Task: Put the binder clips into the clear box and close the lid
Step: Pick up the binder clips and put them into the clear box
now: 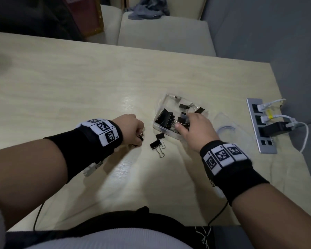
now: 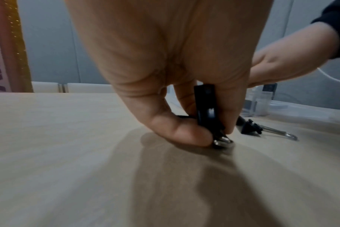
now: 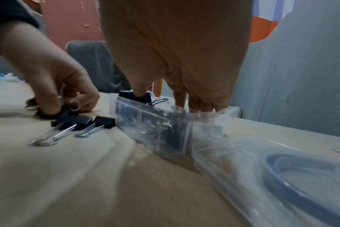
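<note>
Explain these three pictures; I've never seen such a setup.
No machine here: a person works with bare hands, wearing a camera on the head and one on each wrist. The wide picture looks down from the head; the other two look along each hand. On the table sit a clear plastic box of binder clips, a clear lid beside it, and two loose clips. The left hand pinches a black binder clip against the table. The right hand reaches into the box; its grip is hidden.
</note>
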Motion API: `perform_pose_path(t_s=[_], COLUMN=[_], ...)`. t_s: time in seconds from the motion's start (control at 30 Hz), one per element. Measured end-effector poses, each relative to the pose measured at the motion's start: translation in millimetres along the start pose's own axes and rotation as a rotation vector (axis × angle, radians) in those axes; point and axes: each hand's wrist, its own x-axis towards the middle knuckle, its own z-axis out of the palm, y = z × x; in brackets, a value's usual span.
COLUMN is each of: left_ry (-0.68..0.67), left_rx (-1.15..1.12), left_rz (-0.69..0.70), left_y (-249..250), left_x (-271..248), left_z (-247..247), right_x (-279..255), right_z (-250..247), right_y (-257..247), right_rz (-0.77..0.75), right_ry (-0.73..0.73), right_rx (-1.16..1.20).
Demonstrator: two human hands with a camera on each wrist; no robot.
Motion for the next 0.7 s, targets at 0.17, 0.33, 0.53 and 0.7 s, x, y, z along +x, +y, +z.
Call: perform_pose_path(t_s=[0.17,0.33,0.53,0.7], left_ry=[0.043,0.136,0.29,0.275], left_rx=[-0.203,-0.542,-0.462,-0.299], left_rz=[-0.051,-0.012,0.042,0.01], left_y=[-9.0,2.0,53.1,57.2], left_x=[-3.0,-3.7,11.6,24.4], left_z=[-22.1,-57.3,-63.8,-59.4], right_x=[-21.1,-38.6,-57.9,-84.0], right_z=[10.5,12.3,19.1,38.6], right_y=[-0.1,-8.6,-18.9,-38.6], right_rz=[-0.028,-0.075,-0.195,-0.676], right_ry=[0.035,0.039,0.211,0.111], right_rx=[0.087,0.104,0.167,0.005])
